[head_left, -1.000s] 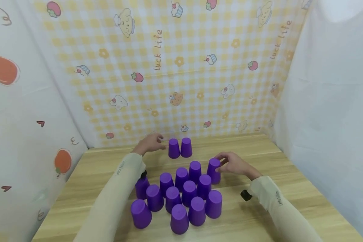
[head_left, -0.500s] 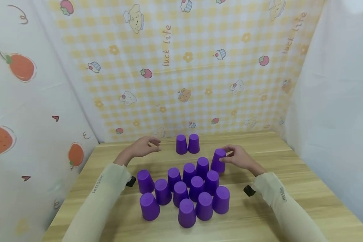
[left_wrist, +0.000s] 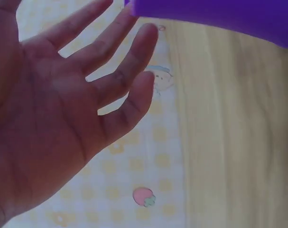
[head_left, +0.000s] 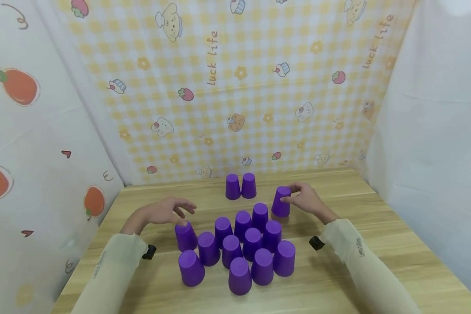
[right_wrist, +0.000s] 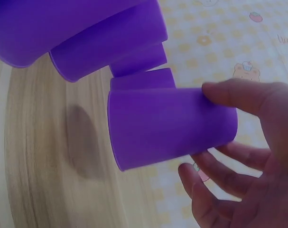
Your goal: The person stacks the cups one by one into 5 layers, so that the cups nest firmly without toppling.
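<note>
My right hand (head_left: pixel 308 200) pinches an upside-down purple cup (head_left: pixel 281 205) near its closed top, thumb on one side and fingers on the other. In the right wrist view this held cup (right_wrist: pixel 170 128) hangs above the wood, its shadow on the table beside it. My left hand (head_left: pixel 162 212) is at the left, fingers extended and spread, its thumb tip overlapping the top of the leftmost purple cup (head_left: pixel 187 240) in the head view. The left wrist view shows the bare palm (left_wrist: pixel 49 114), and part of a purple cup (left_wrist: pixel 219 14) beyond the fingertips.
Several more upside-down purple cups (head_left: pixel 231 251) stand in close, uneven rows on the wooden table (head_left: pixel 322 283). Two cups (head_left: pixel 233 187) stand side by side at the back. A yellow checked cloth (head_left: pixel 196 113) hangs behind, with white cloths at both sides.
My left hand has drawn away from the two back cups, moving left and nearer to the leftmost cup. My right hand has lifted its cup and moved it slightly toward the back.
</note>
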The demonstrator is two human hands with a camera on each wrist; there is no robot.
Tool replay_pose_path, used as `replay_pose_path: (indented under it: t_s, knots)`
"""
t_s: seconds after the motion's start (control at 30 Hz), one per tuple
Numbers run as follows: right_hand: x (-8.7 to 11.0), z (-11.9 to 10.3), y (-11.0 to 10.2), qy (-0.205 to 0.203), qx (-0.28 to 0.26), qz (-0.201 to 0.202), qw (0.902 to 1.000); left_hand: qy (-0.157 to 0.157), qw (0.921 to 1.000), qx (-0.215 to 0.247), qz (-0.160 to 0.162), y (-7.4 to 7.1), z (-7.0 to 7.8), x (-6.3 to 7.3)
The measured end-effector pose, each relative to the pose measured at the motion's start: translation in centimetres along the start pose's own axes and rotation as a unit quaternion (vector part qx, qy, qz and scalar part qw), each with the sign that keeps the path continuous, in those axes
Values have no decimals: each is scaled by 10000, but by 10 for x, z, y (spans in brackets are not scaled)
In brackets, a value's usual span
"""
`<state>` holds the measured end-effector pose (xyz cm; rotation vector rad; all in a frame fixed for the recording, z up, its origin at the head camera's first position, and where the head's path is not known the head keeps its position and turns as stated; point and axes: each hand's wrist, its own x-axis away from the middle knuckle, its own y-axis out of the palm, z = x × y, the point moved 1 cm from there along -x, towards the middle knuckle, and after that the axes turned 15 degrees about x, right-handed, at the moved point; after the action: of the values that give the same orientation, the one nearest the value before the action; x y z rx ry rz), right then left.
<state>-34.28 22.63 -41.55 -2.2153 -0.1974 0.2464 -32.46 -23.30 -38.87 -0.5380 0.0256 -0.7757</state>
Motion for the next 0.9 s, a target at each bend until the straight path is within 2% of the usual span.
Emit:
replay_pose_path:
  t_s: [0.13, 0.37, 0.63, 0.9]
  knots:
    - [-3, -1, 1, 268, 18, 154, 9995, -58, 9997, 198, -157, 7, -11, 9]
    - [-11, -5, 5, 415, -115, 259, 9987, -170, 9998, 70, -15, 16, -20, 12]
    - [-18, -5, 9, 536, -266, 292, 9978, -73, 9989, -100, 445, 20, -28, 9]
    - [-33, -8, 13, 668, -230, 243, 9972, -48, 9950, -121, 985, 17, -30, 9]
